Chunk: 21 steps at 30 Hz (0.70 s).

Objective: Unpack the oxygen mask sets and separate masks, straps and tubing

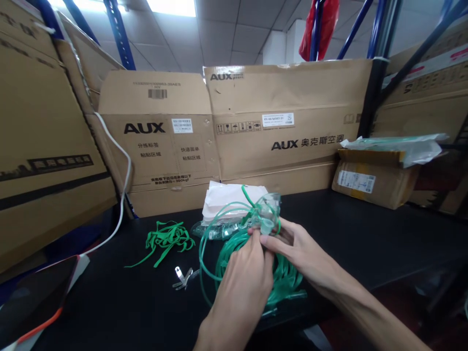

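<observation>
fingers of your left hand [243, 273] and right hand [302, 246]: pinching 1 clear plastic mask [269, 210]; keep green tubing [227, 254] slack, untwisted.

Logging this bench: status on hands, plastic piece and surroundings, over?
Left hand, right hand together on clear plastic piece. Coiled green tubing beneath. Green straps, metal strips lie left.

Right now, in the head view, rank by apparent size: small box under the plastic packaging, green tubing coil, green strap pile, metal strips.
1. Small box and green tubing coil: unsure; the left hand hides part of the coil.
2. Green strap pile
3. Metal strips
</observation>
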Each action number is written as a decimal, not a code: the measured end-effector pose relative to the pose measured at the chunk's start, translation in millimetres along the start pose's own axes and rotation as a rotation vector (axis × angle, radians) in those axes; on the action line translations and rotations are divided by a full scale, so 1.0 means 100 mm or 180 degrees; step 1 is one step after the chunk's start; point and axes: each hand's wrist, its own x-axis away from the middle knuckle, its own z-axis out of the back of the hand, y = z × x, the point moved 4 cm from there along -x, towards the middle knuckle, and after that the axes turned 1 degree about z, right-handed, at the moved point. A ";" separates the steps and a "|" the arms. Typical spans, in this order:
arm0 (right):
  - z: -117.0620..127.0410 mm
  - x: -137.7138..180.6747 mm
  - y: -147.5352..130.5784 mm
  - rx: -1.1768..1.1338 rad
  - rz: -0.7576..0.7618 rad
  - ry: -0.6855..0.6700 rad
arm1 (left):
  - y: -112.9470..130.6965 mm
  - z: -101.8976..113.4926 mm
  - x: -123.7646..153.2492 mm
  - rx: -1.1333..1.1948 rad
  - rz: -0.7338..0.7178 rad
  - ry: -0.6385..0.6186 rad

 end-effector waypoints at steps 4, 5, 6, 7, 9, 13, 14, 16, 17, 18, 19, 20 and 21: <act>0.04 -0.02 0.04 -0.0128 0.0142 0.0157 | -0.07 0.22 0.00 0.0058 -0.0146 0.0105; 0.07 -0.02 0.05 -0.0203 0.0156 0.0214 | -0.09 0.32 0.00 0.0088 -0.0148 0.0159; 0.10 -0.03 0.07 -0.0281 0.0152 0.0282 | -0.13 0.44 0.00 0.0110 -0.0090 0.0263; 0.13 -0.04 0.09 -0.0346 0.0135 0.0353 | -0.17 0.56 0.00 0.0097 0.0010 0.0401; 0.18 -0.05 0.11 -0.0423 0.0058 0.0479 | -0.29 0.75 0.00 -0.0046 0.0266 0.0749; 0.18 -0.08 0.08 -0.0416 -0.0023 0.0531 | -0.56 0.78 -0.03 -0.0452 0.0726 0.0750; 0.17 -0.08 0.07 -0.0410 -0.0015 0.0512 | -0.62 0.73 -0.04 -0.0533 0.0815 0.0607; 0.14 -0.07 0.04 -0.0411 0.0057 0.0443 | -0.70 0.62 -0.06 -0.0637 0.0918 0.0330; 0.13 -0.06 0.03 -0.0417 0.0128 0.0393 | -0.72 0.59 -0.07 -0.0651 0.0940 0.0227; 0.12 -0.05 0.02 -0.0426 0.0216 0.0338 | -0.72 0.57 -0.07 -0.0644 0.0947 0.0168; 0.11 -0.04 0.01 -0.0445 0.0307 0.0280 | -0.71 0.57 -0.08 -0.0620 0.0943 0.0121; 0.10 -0.03 0.00 -0.0492 0.0404 0.0240 | -0.69 0.58 -0.08 -0.0597 0.0944 0.0110; 0.10 -0.03 0.00 -0.0575 0.0509 0.0216 | -0.67 0.61 -0.08 -0.0590 0.0956 0.0128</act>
